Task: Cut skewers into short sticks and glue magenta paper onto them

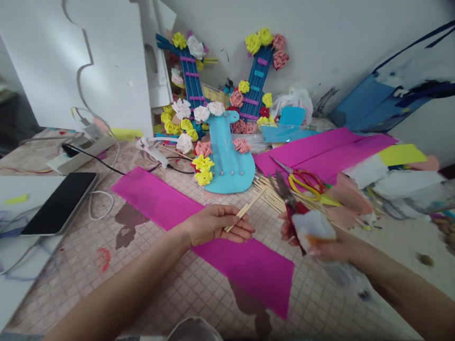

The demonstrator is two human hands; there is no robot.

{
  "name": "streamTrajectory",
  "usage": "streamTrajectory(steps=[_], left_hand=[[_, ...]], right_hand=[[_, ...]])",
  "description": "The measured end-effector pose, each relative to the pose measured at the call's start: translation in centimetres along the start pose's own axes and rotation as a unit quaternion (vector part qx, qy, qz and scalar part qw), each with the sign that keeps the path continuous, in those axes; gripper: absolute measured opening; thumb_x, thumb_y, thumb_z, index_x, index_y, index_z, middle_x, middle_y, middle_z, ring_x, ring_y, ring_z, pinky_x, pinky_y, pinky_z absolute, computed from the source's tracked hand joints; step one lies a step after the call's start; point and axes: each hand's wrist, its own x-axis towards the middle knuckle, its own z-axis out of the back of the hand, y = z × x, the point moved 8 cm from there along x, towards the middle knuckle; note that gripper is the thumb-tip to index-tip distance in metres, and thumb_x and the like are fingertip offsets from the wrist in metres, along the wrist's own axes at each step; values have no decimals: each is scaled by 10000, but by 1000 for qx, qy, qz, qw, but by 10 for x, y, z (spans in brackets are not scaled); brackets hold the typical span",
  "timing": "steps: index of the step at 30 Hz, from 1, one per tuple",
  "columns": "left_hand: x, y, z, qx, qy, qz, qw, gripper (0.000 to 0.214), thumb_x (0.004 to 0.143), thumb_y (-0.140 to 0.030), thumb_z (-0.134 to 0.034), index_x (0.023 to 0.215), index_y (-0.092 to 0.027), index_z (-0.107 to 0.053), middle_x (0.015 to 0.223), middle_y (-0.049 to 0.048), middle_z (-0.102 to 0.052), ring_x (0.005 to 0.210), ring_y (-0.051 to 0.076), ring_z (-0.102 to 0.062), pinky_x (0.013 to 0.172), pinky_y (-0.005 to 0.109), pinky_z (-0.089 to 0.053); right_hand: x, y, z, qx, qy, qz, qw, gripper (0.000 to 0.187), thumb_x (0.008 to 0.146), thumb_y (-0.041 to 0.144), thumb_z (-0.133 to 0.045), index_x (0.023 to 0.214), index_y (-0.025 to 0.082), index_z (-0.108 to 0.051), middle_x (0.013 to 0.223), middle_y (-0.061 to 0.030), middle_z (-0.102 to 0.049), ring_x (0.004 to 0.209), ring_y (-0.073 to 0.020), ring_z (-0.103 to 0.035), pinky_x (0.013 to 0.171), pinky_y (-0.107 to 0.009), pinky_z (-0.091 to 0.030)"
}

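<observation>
My left hand (216,224) is closed, holding short thin wooden sticks (245,210) between thumb and fingers. It hovers over a long magenta paper strip (256,277) lying diagonally on the table. To the right, my right hand (333,246) is closed around red-handled shears (289,199), blades pointing up and away. A white crumpled piece (314,225), tissue or plastic, covers part of that hand; motion blurs it. More loose wooden sticks (271,194) lie in a heap between the hands. Just beyond the shears rest scissors (306,184) with red and yellow handles.
A light-blue guitar-shaped board (226,154) with paper flowers stands at the back. Magenta sheets (321,154) and paper scraps (403,155) lie at the right. A black-screened tablet (61,203), cables and a power strip (80,154) occupy the left. The tabletop (142,284) has a diamond pattern.
</observation>
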Motion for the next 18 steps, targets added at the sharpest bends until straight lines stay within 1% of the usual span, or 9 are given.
streamTrajectory(steps=[1, 2, 4, 6, 11, 14, 18], left_hand=[[0, -3, 0, -1, -5, -8, 1000, 221, 820, -203, -672, 998, -84, -618, 973, 154, -711, 861, 195, -697, 789, 303, -530], [0, -5, 0, -1, -11, -15, 1000, 219, 821, -202, -671, 997, -84, -617, 975, 154, -710, 862, 196, -696, 789, 304, -532], [-1, -9, -1, -1, -23, -26, 999, 222, 815, -207, -679, 991, -85, -618, 973, 151, -710, 858, 199, -697, 783, 306, -537], [-3, -12, -2, -2, -33, -36, 999, 229, 804, -209, -692, 984, -86, -619, 967, 146, -712, 848, 198, -698, 776, 304, -541], [-4, -8, -7, 0, -31, -30, 999, 219, 805, -220, -693, 964, -89, -620, 949, 148, -712, 835, 196, -699, 770, 300, -544], [-3, -2, -9, 5, -26, -13, 1000, 216, 803, -231, -696, 950, -94, -617, 937, 142, -711, 823, 193, -699, 763, 301, -540], [-2, 5, -9, 12, -32, 5, 999, 233, 795, -243, -705, 953, -101, -609, 943, 136, -704, 810, 185, -696, 764, 307, -531]], right_hand=[[-9, 0, -6, -16, 15, -3, 1000, 629, 513, 368, -803, 1099, 247, -608, 954, -69, -666, 915, -291, -620, 778, -423, -487], [-18, 0, -11, -37, 14, -3, 999, 617, 579, 350, -780, 1156, 258, -582, 968, -58, -661, 953, -281, -608, 812, -414, -476], [-31, 2, -27, -71, 50, -18, 996, 556, 630, 343, -755, 1153, 258, -586, 951, -44, -664, 935, -266, -606, 817, -396, -472], [-37, 7, -37, -88, 66, -33, 993, 498, 648, 354, -737, 1118, 253, -606, 931, -36, -666, 910, -260, -607, 816, -386, -469], [-32, 12, -43, -97, 50, -75, 991, 419, 623, 331, -714, 1022, 246, -618, 902, -22, -652, 907, -259, -585, 802, -372, -459], [-28, 13, -48, -96, 58, -81, 990, 367, 613, 324, -699, 957, 227, -617, 862, -20, -632, 892, -250, -565, 789, -364, -446], [-23, 14, -57, -85, 74, -81, 990, 384, 604, 314, -695, 971, 226, -623, 877, -19, -635, 859, -239, -555, 785, -359, -433]])
